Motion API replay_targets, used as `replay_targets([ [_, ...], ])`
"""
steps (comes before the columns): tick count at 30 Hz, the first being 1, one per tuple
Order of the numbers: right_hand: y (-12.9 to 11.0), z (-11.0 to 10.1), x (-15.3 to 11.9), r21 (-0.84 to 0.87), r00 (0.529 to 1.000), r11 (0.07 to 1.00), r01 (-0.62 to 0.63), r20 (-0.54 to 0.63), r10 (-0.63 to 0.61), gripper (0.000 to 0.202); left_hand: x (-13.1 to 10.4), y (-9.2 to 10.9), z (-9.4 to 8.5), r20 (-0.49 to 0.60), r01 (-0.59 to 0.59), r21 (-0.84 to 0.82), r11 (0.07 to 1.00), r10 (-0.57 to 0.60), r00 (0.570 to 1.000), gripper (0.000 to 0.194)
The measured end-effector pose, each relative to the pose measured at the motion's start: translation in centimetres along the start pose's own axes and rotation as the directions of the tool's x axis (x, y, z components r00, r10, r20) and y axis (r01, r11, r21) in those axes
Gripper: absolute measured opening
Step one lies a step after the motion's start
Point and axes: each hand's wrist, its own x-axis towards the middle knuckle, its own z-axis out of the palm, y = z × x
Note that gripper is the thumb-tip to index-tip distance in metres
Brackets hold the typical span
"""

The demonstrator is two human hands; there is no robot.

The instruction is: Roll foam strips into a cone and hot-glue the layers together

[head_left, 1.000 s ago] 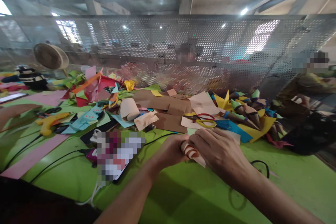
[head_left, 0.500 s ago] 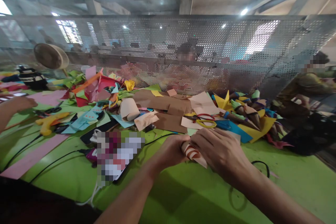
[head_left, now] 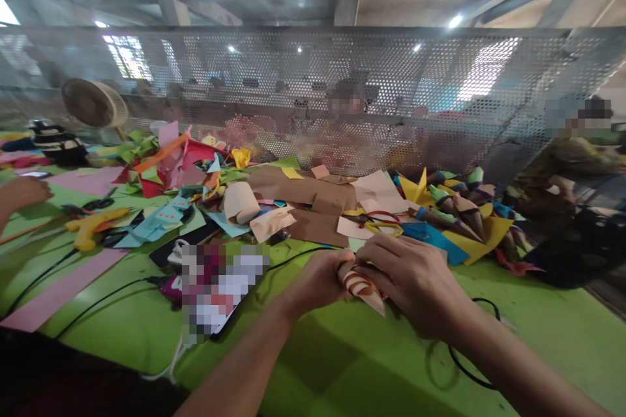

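Note:
Above the green table (head_left: 352, 365), both of my hands hold one small rolled paper piece (head_left: 364, 290), pale peach with brown-orange stripes and a pointed tip toward me. My left hand (head_left: 320, 280) grips its left end, fingers closed round it. From the right, my right hand (head_left: 408, 273) pinches it, with its fingers bent over the top; part of the piece is hidden under them. Just beyond my hands lie scissors with yellow handles (head_left: 386, 228) and a blue paper sheet (head_left: 435, 242).
A phone (head_left: 232, 293) with a cable lies left of my hands. Further left is a yellow glue gun (head_left: 92, 228). Brown card (head_left: 317, 228), a paper roll (head_left: 240, 202) and several paper cones (head_left: 464, 215) lie behind. A perforated metal screen (head_left: 293, 91) stands at the back. Another person's hand (head_left: 24, 195) shows far left.
My hands stay almost in place, and the rolled piece has turned slightly between my fingers. At far left, the other person's hand has moved left.

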Motion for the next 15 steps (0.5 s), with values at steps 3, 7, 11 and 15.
replay_targets([
  [3,0.08,0.03,0.21,-0.008,1.0,1.0,0.013,0.005,-0.013,0.029,-0.05,0.2,-0.06,0.002,-0.006,0.003,1.0,0.006,1.0,0.007],
  [7,-0.04,-0.1,0.33,-0.019,0.999,1.0,0.023,0.026,-0.022,0.028,-0.1,0.16,-0.02,0.015,-0.014,0.012,1.0,0.014,1.0,0.009],
  [11,-0.06,-0.2,0.28,-0.014,0.999,0.999,0.029,0.02,-0.029,0.028,-0.06,0.12,0.01,0.024,-0.006,0.001,1.0,0.006,1.0,0.008],
  [15,0.02,-0.21,0.35,-0.026,0.999,0.999,0.04,0.019,-0.04,0.028,-0.02,0.16,0.0,0.04,0.014,-0.036,0.999,-0.013,0.999,0.008],
])
